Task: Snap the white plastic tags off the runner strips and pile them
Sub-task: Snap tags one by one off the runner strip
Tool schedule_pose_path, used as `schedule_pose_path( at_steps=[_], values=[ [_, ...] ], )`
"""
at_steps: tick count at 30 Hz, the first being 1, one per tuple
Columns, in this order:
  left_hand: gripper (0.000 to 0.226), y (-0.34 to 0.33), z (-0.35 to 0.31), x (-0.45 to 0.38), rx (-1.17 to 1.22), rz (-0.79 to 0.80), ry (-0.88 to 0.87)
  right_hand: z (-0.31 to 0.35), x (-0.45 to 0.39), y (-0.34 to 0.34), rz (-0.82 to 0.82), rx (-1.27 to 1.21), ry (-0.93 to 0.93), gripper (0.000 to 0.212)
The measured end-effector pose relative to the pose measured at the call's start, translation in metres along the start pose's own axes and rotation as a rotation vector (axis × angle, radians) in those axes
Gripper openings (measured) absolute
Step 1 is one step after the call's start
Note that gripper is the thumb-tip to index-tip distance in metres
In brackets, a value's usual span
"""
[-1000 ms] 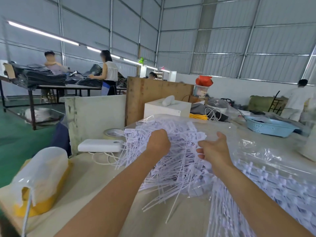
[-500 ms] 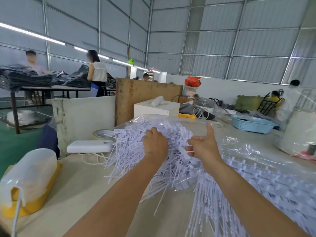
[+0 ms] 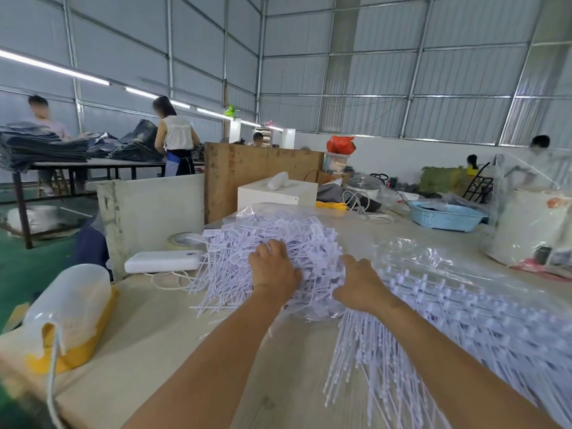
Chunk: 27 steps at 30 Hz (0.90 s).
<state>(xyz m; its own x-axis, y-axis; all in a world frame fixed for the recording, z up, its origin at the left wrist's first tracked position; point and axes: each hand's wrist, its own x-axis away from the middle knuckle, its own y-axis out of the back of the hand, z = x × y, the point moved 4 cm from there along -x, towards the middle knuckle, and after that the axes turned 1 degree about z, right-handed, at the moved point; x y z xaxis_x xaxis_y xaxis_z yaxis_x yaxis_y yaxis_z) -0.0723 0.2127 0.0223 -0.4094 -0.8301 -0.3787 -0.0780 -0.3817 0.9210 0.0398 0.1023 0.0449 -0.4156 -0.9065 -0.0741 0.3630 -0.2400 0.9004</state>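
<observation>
We see both hands on a heap of loose white plastic tags (image 3: 269,239) on a pale table (image 3: 173,329). Our left hand (image 3: 274,269) lies on the heap's near slope, fingers bent into the tags; whether it holds any we cannot tell. Our right hand (image 3: 360,284), just to the right, presses down at the heap's edge with fingers hidden, probably to keep the pile gathered. Right of that hand, runner strips (image 3: 433,329) fan out: thin, stiff, comb-like white rods under crinkled clear film. Left of our left hand sits a smooth white power bank (image 3: 162,261).
</observation>
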Motion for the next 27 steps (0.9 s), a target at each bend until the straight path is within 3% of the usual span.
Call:
schedule_pose_path(
  at_steps=[4, 9, 13, 17, 21, 24, 27],
  values=[
    [0.071, -0.006, -0.004, 0.003, -0.002, 0.002, -0.048, -0.001, 0.010, -0.002, 0.066, 0.131, 0.031, 0.054],
    [0.083, 0.001, 0.003, 0.006, -0.020, 0.018, -0.056, 0.005, 0.023, 0.000, 0.060, 0.195, 0.108, 0.052],
    [0.087, 0.006, -0.005, 0.011, 0.012, -0.055, -0.100, 0.006, 0.032, -0.002, 0.040, 0.226, 0.158, 0.036],
    [0.106, -0.005, -0.011, 0.023, 0.012, 0.051, -0.161, 0.002, 0.042, -0.005, 0.085, 0.282, 0.223, 0.045],
    [0.097, -0.014, -0.016, 0.020, -0.088, 0.081, -0.218, 0.007, 0.045, -0.012, 0.082, 0.315, 0.340, 0.017],
    [0.088, -0.016, -0.019, 0.011, -0.119, 0.092, -0.222, 0.009, 0.050, -0.014, 0.040, 0.247, 0.438, 0.021],
    [0.086, -0.021, -0.019, -0.001, -0.101, 0.095, -0.175, 0.014, 0.055, -0.009, 0.007, 0.242, 0.528, 0.045]
  ],
)
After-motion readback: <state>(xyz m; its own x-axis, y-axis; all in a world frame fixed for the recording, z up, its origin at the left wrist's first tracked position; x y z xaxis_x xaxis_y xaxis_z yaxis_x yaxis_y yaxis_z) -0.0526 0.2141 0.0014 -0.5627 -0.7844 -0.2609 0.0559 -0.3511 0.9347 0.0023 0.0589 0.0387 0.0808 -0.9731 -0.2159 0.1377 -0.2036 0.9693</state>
